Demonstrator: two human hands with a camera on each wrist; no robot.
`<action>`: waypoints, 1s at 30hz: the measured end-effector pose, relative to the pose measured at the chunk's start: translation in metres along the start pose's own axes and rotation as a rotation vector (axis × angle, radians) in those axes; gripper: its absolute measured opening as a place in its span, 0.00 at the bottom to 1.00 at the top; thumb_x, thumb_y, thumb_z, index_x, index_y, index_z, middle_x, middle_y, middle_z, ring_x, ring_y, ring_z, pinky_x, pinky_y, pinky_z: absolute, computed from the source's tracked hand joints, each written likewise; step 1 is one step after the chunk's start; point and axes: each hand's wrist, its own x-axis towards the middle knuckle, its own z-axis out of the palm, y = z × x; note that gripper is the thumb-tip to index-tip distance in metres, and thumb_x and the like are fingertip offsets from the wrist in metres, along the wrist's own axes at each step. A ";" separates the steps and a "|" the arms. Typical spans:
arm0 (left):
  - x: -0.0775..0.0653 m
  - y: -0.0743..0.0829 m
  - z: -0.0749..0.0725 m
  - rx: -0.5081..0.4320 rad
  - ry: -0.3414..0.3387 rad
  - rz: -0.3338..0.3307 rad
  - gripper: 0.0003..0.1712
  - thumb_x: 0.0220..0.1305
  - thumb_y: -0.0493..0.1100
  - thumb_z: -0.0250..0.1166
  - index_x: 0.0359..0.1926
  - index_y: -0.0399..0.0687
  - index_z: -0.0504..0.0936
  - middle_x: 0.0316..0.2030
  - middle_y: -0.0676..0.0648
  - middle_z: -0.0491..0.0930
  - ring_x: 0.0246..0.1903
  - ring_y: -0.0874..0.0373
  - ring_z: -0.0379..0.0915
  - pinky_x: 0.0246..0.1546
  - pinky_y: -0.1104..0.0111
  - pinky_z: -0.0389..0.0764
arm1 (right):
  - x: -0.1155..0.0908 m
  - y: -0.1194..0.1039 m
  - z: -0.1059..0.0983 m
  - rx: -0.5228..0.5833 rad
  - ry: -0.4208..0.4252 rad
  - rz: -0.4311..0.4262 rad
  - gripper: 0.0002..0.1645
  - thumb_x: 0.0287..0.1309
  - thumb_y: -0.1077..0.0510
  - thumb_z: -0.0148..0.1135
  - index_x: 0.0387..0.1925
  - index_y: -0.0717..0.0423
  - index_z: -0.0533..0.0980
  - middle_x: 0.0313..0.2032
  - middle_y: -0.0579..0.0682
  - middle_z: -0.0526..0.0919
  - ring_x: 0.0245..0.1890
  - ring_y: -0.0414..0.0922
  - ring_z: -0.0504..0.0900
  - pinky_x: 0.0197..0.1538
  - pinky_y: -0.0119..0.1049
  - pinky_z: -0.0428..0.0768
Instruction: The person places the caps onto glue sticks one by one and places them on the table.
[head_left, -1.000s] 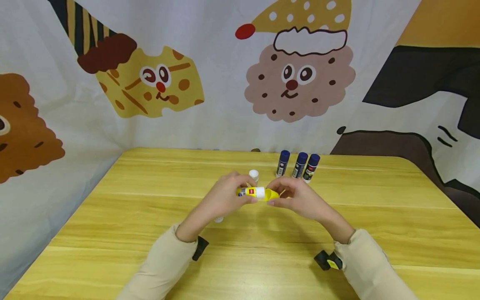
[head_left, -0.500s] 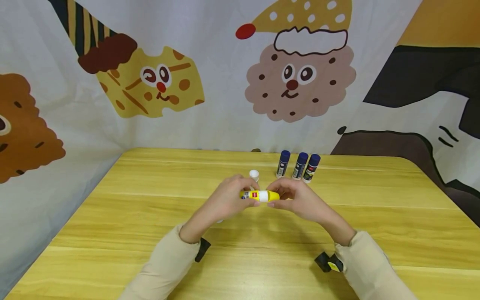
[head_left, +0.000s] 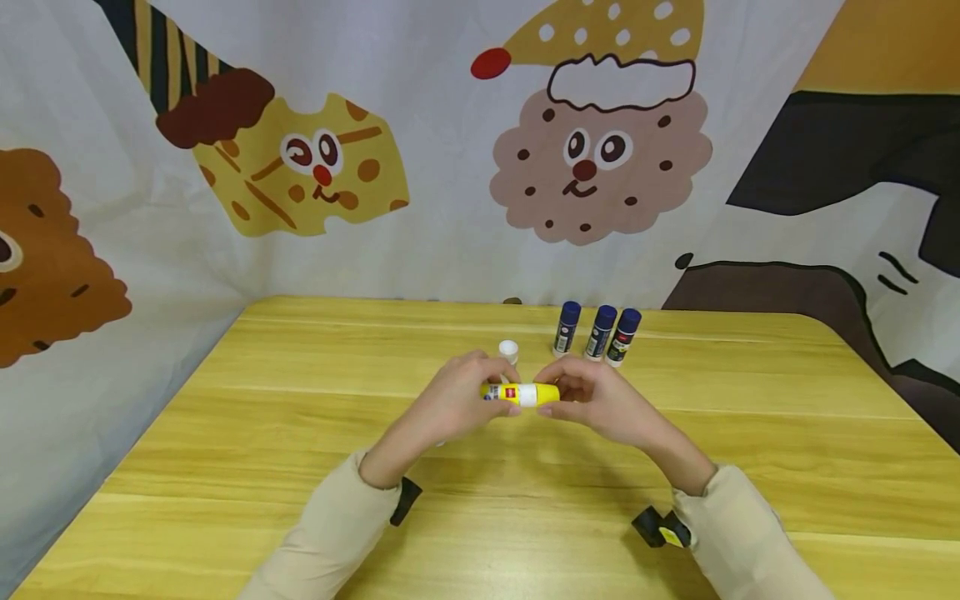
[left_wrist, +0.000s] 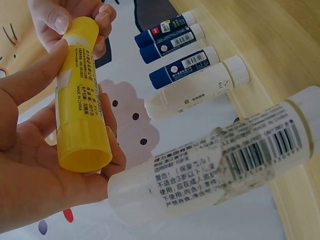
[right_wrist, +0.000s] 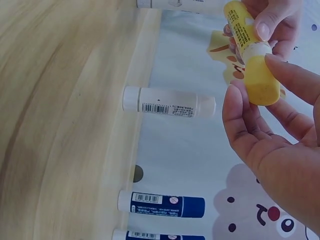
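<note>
Above the middle of the table, my left hand (head_left: 461, 396) grips the yellow body of a glue stick (head_left: 510, 393), its white collar pointing right. The thumb and fingers of my right hand (head_left: 603, 397) pinch the yellow cap (right_wrist: 262, 82), which sits in line with the stick against that collar. How deep the cap is seated I cannot tell. Just behind the hands stands a white glue stick (head_left: 508, 352), partly covered by the left fingers. Another white glue stick (left_wrist: 210, 165) is close to the left hand in the left wrist view; the hand hides most of it in the head view.
Three glue sticks with navy caps, a left one (head_left: 567, 327), a middle one (head_left: 601, 332) and a right one (head_left: 624, 337), stand upright behind my right hand. The wooden table (head_left: 262, 367) ends at a printed cloth backdrop (head_left: 442, 258).
The cap was tilted with its open end showing beside the collar; now it lines up with the stick and meets the collar. My left hand has shifted slightly right with the stick.
</note>
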 end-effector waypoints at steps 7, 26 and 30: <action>-0.001 0.001 0.001 0.006 -0.005 -0.003 0.11 0.49 0.40 0.71 0.35 0.47 0.81 0.30 0.50 0.74 0.30 0.58 0.67 0.30 0.67 0.69 | -0.003 -0.002 0.000 -0.005 0.005 -0.007 0.13 0.51 0.68 0.63 0.41 0.64 0.75 0.39 0.55 0.74 0.34 0.46 0.76 0.36 0.34 0.78; -0.001 0.002 0.003 0.019 -0.007 0.029 0.11 0.50 0.41 0.71 0.36 0.46 0.81 0.32 0.50 0.76 0.31 0.58 0.70 0.30 0.69 0.71 | -0.006 -0.006 0.000 -0.005 0.006 -0.059 0.13 0.51 0.70 0.63 0.41 0.65 0.75 0.37 0.54 0.74 0.33 0.45 0.75 0.37 0.35 0.77; 0.000 0.001 0.003 0.011 -0.014 0.043 0.10 0.51 0.40 0.70 0.35 0.46 0.81 0.31 0.52 0.78 0.29 0.60 0.70 0.29 0.70 0.72 | -0.007 -0.005 0.000 -0.006 0.005 -0.072 0.14 0.51 0.70 0.63 0.41 0.65 0.75 0.37 0.54 0.74 0.33 0.45 0.75 0.37 0.35 0.78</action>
